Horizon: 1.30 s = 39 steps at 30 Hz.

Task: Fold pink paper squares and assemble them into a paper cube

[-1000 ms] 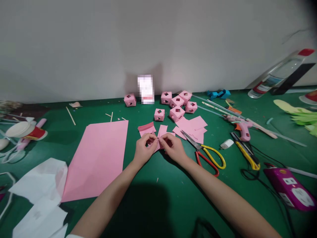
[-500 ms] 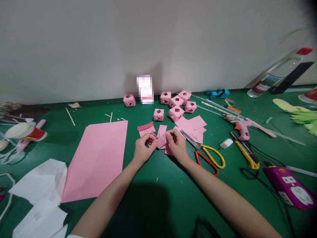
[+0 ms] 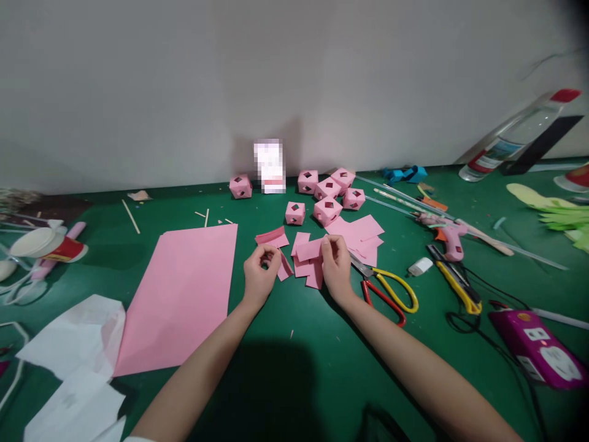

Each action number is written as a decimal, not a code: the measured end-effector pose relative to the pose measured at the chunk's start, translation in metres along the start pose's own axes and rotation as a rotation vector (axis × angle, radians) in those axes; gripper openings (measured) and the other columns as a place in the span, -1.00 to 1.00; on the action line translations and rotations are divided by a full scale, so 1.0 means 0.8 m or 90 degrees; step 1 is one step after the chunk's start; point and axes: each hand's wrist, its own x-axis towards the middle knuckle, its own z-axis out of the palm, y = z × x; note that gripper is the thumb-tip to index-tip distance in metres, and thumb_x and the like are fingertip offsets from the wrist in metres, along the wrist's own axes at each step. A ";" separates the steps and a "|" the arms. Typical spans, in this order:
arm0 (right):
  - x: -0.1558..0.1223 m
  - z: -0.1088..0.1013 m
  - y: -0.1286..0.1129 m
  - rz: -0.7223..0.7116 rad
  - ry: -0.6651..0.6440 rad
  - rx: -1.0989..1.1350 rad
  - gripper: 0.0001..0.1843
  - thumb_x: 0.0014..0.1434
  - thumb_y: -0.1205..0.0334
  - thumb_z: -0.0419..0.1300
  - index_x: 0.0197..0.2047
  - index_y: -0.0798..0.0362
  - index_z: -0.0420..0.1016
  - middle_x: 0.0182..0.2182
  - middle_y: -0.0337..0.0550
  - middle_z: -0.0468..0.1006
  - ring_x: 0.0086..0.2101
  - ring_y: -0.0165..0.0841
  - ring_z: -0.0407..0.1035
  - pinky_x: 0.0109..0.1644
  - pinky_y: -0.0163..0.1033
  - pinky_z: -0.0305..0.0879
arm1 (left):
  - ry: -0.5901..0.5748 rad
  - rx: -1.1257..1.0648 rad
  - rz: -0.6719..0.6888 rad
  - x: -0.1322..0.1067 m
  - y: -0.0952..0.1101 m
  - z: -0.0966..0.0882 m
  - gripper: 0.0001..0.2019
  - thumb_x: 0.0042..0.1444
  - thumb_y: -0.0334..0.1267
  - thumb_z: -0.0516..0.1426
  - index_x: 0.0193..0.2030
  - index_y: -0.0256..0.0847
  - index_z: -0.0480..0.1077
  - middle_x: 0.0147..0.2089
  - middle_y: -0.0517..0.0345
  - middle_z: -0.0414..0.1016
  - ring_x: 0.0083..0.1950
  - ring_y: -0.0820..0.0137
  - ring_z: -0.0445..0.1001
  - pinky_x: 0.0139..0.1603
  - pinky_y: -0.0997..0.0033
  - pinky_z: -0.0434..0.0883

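Note:
My right hand [image 3: 337, 270] pinches a small pink paper strip [image 3: 309, 249] between thumb and fingers, just above the loose pink pieces. My left hand [image 3: 262, 276] is closed, thumb and fingertips together. A folded pink strip [image 3: 286, 267] lies right at its fingertips; whether the fingers grip anything is hidden. Behind that hand rests another folded pink piece [image 3: 271, 237]. Several flat pink paper pieces [image 3: 354, 233] are piled around my right hand. Scissors [image 3: 385, 288] with one red and one yellow handle lie beside it, their blades partly covered by the hand.
Several pink paper cubes [image 3: 327, 210] with cut-out holes stand near the wall, by a blurred bright screen [image 3: 269, 164]. A large pink sheet [image 3: 188, 294] lies left. To the right are a pink glue gun [image 3: 453, 239], a yellow utility knife [image 3: 460, 285] and a purple box [image 3: 538, 347].
My left hand has drawn back left, away from the pink strip both hands were at. My right hand has shifted slightly right and up with the strip.

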 end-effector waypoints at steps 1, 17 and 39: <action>0.000 0.001 0.001 -0.003 -0.003 -0.003 -0.80 0.32 0.08 0.04 -0.21 0.02 0.35 -0.32 -0.19 0.42 -0.29 -0.32 0.32 -0.17 -0.22 0.26 | 0.027 -0.010 -0.014 0.001 -0.001 0.000 -0.92 0.15 -0.28 0.15 -0.35 -0.21 0.39 -0.39 0.23 0.39 -0.40 0.49 0.35 -0.40 0.52 0.30; -0.006 0.002 -0.006 -0.167 0.016 -0.182 -0.70 0.21 0.38 -0.02 -0.03 -0.02 0.35 -0.03 -0.03 0.44 0.06 -0.18 0.26 0.17 0.06 0.12 | 0.069 0.300 0.159 0.025 -0.016 -0.018 -0.77 0.25 -0.31 0.07 0.00 -0.11 0.45 0.01 -0.02 0.42 0.12 0.18 0.34 0.14 0.12 0.30; -0.006 0.003 -0.002 -0.126 -0.011 -0.149 -0.75 0.23 0.36 0.01 -0.05 0.01 0.37 -0.06 -0.05 0.46 0.00 -0.20 0.26 0.11 -0.01 0.19 | 0.087 0.326 0.131 0.020 -0.021 -0.014 -0.77 0.20 -0.35 0.09 -0.06 -0.08 0.50 0.12 -0.04 0.30 0.15 0.08 0.22 0.18 -0.01 0.26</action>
